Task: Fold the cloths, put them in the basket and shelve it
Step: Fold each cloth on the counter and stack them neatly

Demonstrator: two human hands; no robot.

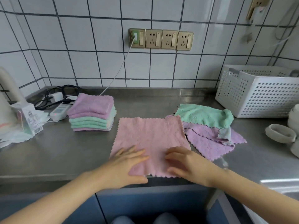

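A pink cloth lies spread flat on the steel counter, its near edge at the counter's front. My left hand rests on its near left part with fingers straight. My right hand touches its near right part, fingers slightly bent. To the left stands a stack of folded purple and green cloths. On the right lies a loose pile: a green cloth over purple cloths. A white perforated basket stands at the back right.
A power strip with black cables and a small carton sit at the back left. White bowls stand at the right edge. Wall sockets with a plugged white cable are on the tiled wall.
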